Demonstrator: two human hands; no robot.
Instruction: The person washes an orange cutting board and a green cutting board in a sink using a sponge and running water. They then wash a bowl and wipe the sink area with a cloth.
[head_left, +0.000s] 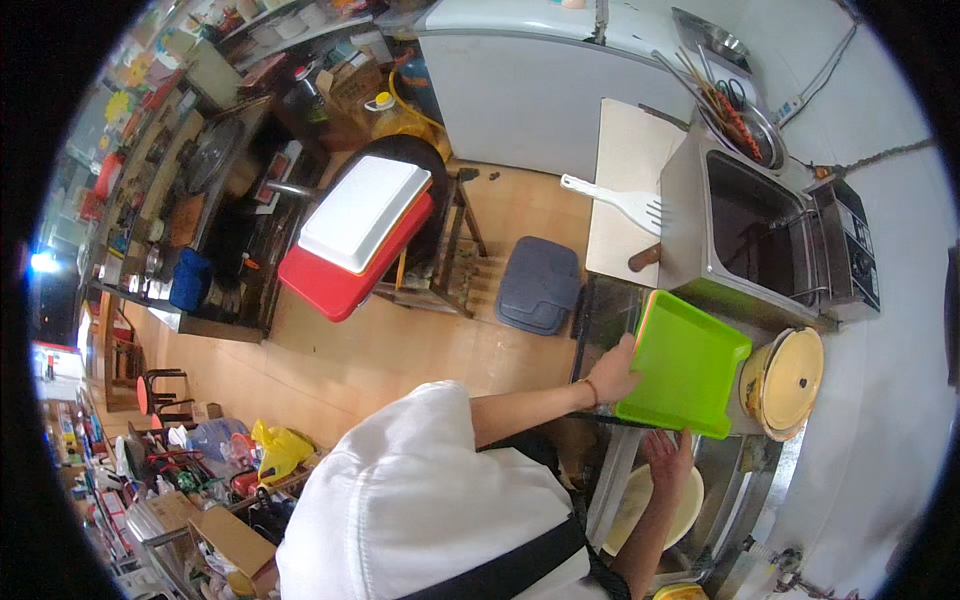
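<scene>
A bright green plastic tray, with white and orange edges of others stacked against it, lies over the counter between the steel fryer and a yellow lidded enamel pot. My left hand grips its near left side. My right hand is at its lower edge, palm up, thumb against the rim; its fingertips are partly hidden. A cream basin stands below, beside my right forearm. Above the tray, a white slotted plastic scoop and a brown handle lie on a pale board.
The steel fryer adjoins the tray; a steel bowl with utensils stands behind it. White and red trays rest on a round stool. A grey lid lies on the floor. Cluttered shelves and boxes line the left.
</scene>
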